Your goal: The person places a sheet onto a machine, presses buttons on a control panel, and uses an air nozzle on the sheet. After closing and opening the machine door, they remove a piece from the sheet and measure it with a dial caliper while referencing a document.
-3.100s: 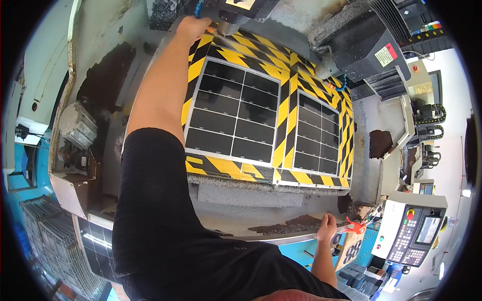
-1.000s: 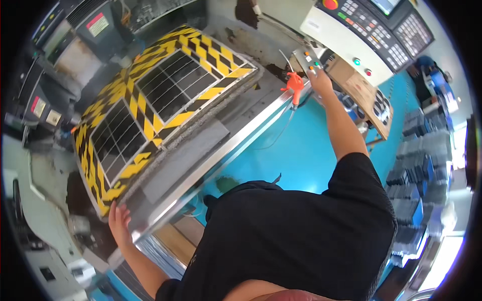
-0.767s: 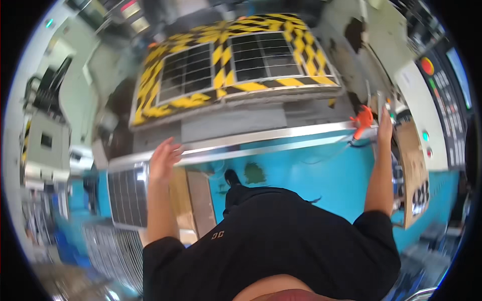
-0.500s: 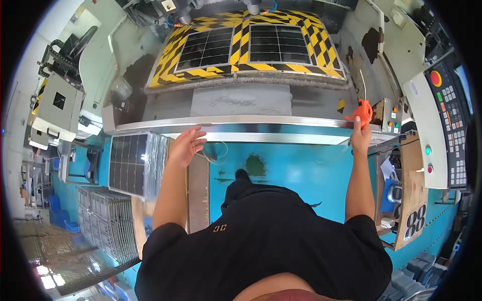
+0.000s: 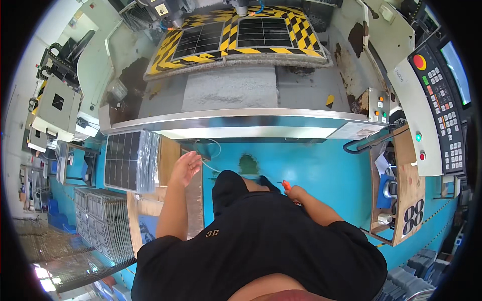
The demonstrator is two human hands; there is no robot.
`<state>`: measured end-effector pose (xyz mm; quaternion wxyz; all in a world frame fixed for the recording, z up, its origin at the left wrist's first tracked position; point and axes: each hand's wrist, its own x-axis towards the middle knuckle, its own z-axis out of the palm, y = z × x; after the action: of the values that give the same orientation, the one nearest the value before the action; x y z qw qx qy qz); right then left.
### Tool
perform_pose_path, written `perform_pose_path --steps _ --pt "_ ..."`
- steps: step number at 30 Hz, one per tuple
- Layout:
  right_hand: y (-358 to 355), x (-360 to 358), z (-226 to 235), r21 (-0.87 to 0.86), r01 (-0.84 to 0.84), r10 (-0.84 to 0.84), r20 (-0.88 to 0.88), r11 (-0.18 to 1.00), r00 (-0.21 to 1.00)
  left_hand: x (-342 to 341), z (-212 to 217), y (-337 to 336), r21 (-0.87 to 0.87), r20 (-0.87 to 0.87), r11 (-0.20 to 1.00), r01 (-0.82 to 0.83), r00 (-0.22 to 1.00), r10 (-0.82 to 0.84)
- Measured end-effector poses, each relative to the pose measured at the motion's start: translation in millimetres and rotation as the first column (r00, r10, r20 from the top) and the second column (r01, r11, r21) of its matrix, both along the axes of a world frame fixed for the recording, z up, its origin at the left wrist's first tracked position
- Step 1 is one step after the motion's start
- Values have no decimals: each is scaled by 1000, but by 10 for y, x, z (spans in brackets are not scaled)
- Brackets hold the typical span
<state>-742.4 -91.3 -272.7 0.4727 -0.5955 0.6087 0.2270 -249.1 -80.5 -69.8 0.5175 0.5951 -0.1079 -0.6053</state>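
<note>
My right hand (image 5: 301, 194) is wrapped round an orange air blow gun (image 5: 286, 185), low in front of my black shirt. Only part of the gun shows past my fingers. My left hand (image 5: 188, 168) hovers with its fingers apart, holding nothing, beside a wooden bench at my left. Close to it, on that bench, stands a stack of dark gridded panels (image 5: 122, 161) with clear plastic along its side. Ahead, inside the machine, two dark gridded plates (image 5: 200, 40) lie on a bed covered in yellow and black striped tape (image 5: 246, 50).
A metal sill (image 5: 241, 115) crosses in front of the machine bed. To the right are a control panel (image 5: 444, 118) and a wooden cart (image 5: 409, 200). Stacked grey crates (image 5: 103, 220) stand at the left. A pale hose (image 5: 213, 145) loops near my left hand.
My right hand has brought the orange blow gun from the machine's right side down and inward to my body. My left hand has dropped slightly. The whole view has shifted a little.
</note>
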Motion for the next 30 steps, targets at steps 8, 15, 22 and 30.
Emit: perform_pose_path --steps 8,15,22,30 --pt "40 -410 92 253 -308 351 -147 917 925 -144 -411 74 57 16 998 38 999 -39" --pt "-176 -301 1920 124 258 -286 410 958 866 -651 -694 -260 296 532 853 430 667 -521" --pt "-357 153 2943 -430 -149 249 186 890 951 -919 -418 -623 404 746 688 603 219 -629" --pt "-1488 177 3190 -786 335 62 426 519 903 208 218 -1515 -22 999 883 469 -18 34"
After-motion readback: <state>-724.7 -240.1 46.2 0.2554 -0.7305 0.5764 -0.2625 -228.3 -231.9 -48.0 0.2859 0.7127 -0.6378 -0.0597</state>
